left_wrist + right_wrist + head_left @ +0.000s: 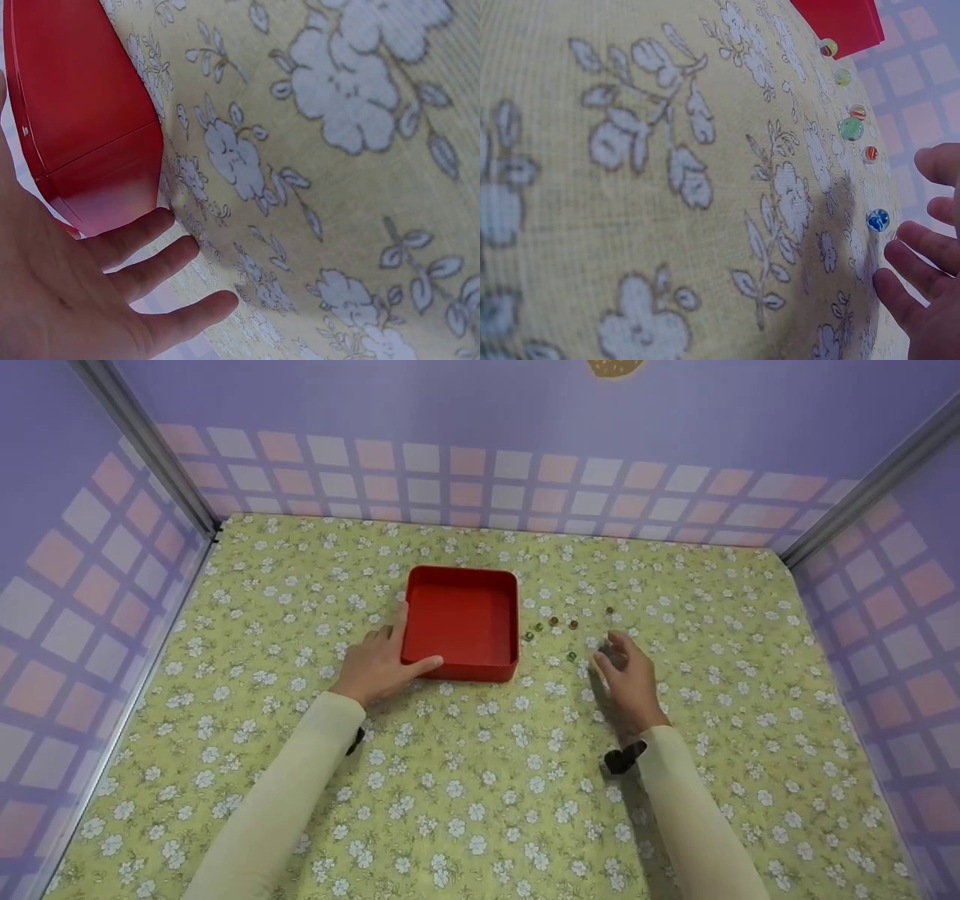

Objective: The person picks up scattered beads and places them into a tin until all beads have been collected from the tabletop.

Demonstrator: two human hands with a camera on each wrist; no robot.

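A square red box with an open top stands left of centre in the head view. My left hand rests against its near-left corner, thumb along the front rim and forefinger along the left side. In the left wrist view the other fingers stretch out beside the box wall. To the right, my right hand is low over the cloth, thumb and forefinger apart. Close by its fingertips lies a blue marble. A green marble sits just left of that hand.
Between box and right hand lie two yellow-green marbles and two reddish marbles. A dark marble is farther back. Floral cloth covers the table, and purple checked panels enclose the back and sides.
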